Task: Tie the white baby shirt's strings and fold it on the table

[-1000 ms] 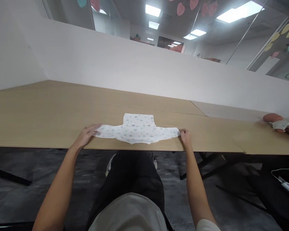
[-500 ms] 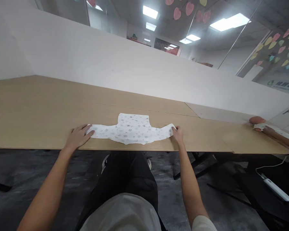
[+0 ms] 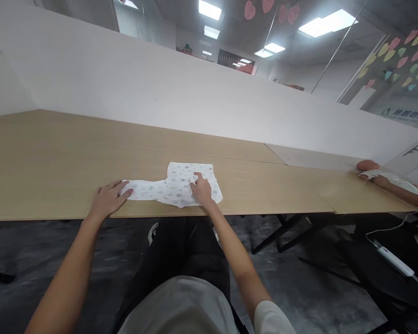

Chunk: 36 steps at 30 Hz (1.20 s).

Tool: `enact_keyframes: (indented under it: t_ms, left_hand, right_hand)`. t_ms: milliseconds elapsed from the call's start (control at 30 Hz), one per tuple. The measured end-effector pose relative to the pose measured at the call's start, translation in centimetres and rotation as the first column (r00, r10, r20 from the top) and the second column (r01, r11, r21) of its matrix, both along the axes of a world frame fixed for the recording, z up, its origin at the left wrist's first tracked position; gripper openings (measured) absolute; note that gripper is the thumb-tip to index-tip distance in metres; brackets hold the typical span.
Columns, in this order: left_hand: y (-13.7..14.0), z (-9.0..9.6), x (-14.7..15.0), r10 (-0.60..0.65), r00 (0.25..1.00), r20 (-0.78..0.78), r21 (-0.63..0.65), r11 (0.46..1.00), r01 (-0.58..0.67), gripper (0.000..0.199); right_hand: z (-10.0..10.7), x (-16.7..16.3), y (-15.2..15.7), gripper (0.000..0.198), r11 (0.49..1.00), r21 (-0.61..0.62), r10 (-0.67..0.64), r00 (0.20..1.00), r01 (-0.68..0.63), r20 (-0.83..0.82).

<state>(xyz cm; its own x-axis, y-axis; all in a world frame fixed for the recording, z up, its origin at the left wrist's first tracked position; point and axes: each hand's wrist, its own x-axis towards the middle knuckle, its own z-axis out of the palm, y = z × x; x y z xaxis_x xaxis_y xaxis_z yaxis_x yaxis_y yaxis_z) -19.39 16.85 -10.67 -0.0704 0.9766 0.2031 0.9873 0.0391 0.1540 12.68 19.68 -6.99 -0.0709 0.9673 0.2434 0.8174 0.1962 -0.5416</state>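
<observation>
A white baby shirt (image 3: 176,188) with small printed figures lies flat near the table's front edge. Its left sleeve stretches out to the left, while the right sleeve is folded inward across the body. Resting on the left cuff, my left hand (image 3: 109,199) lies flat with thumb and fingers apart. My right hand (image 3: 202,189) is over the middle of the shirt, fingers closed on the end of the folded sleeve; part of that sleeve is hidden beneath the hand.
The wooden table (image 3: 73,157) runs along a white wall (image 3: 160,102) with glass above it. At the far right, another person's hand (image 3: 381,181) touches a white cloth (image 3: 404,185). A white power strip (image 3: 396,261) lies below the table on the right.
My right hand has carried the right sleeve leftward from its outstretched position and folded it over the shirt's body. My left hand stays on the left cuff.
</observation>
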Motion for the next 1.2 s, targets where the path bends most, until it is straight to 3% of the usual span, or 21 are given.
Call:
enact_keyframes:
  t_ms: [233, 467, 633, 767, 833, 867, 933, 1033, 1167, 1200]
  left_hand:
    - [0.0, 0.0, -0.1, -0.005, 0.999, 0.043, 0.016, 1.0, 0.005, 0.062]
    - [-0.1, 0.0, 0.0, -0.002, 0.998, 0.068, 0.039, 0.999, -0.001, 0.065]
    - [-0.3, 0.3, 0.3, 0.06, 0.993, 0.102, 0.066, 0.996, -0.067, 0.064]
    - [-0.4, 0.9, 0.4, 0.084, 0.979, 0.185, 0.067, 0.993, -0.098, 0.054]
    - [-0.3, 1.3, 0.6, 0.116, 0.96, 0.254, 0.041, 0.991, -0.13, 0.047]
    - [-0.2, 1.6, 0.9, 0.13, 0.946, 0.297, 0.04, 0.988, -0.149, 0.045]
    - [0.2, 2.4, 2.0, 0.125, 0.913, 0.387, 0.102, 0.979, -0.177, 0.046]
    - [0.9, 4.1, 5.4, 0.013, 0.885, 0.466, 0.277, 0.948, -0.159, 0.055]
    - [1.6, 6.0, 12.9, -0.142, 0.821, 0.552, 0.391, 0.914, -0.105, 0.056]
    - [1.6, 6.2, 15.0, -0.223, 0.817, 0.532, 0.411, 0.911, -0.019, 0.052]
  right_hand:
    - [0.0, -1.4, -0.4, 0.045, 0.998, -0.006, 0.055, 0.994, -0.056, -0.097]
    - [-0.5, -2.4, -0.3, 0.047, 0.994, -0.031, 0.103, 0.994, -0.104, -0.04]
    - [-1.2, -2.7, -4.2, 0.036, 0.975, 0.062, 0.22, 0.971, -0.215, -0.09]
    - [-5.6, -2.8, -11.4, 0.023, 0.907, 0.127, 0.421, 0.87, -0.401, -0.255]
    - [-9.4, -2.7, -14.3, 0.025, 0.871, -0.011, 0.463, 0.826, -0.492, -0.321]
    - [-11.4, -2.6, -15.1, 0.027, 0.882, -0.086, 0.405, 0.84, -0.463, -0.361]
    - [-15.3, -2.3, -15.8, 0.025, 0.866, -0.243, 0.317, 0.856, -0.436, -0.408]
    - [-19.2, -1.6, -15.0, 0.021, 0.852, -0.354, 0.236, 0.886, -0.387, -0.4]
    - [-21.1, -0.6, -13.7, 0.019, 0.812, -0.453, 0.195, 0.903, -0.368, -0.383]
    - [-21.3, -0.4, -13.5, 0.019, 0.811, -0.457, 0.189, 0.903, -0.365, -0.386]
